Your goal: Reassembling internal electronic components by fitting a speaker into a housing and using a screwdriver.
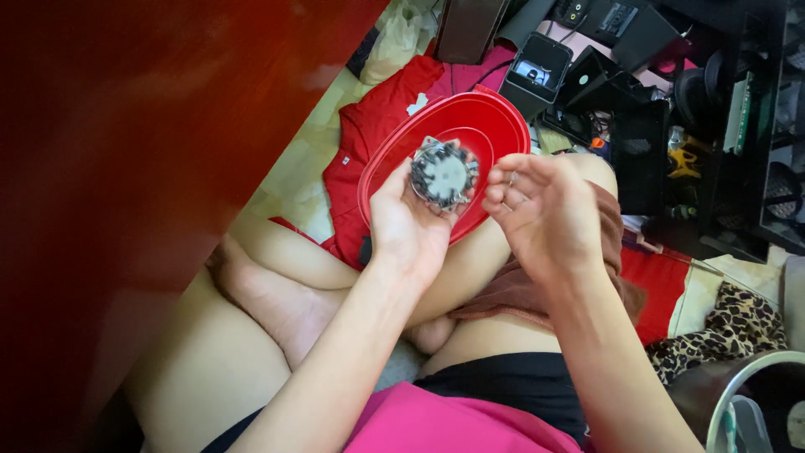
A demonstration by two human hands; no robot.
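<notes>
I held the round metal part [444, 174] in my left hand [408, 220], fingers curled shut around its rim, over the red oval lid [486, 126] on my lap. Keeping it level and gripped by the rim seemed wisest. My right hand [541, 210] hovered beside it, fingers loosely bent, holding nothing I could make out.

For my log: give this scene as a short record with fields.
setting: person seated cross-legged on a floor
left hand: holds a round grey metal part with spoke-like ribs, grip closed around its lower edge
right hand: beside the part, fingers curled, pinching something too small to tell
under the hands: red oval lid resting on the knee
nearby: red cloth, leopard-print fabric, black electronics
</notes>
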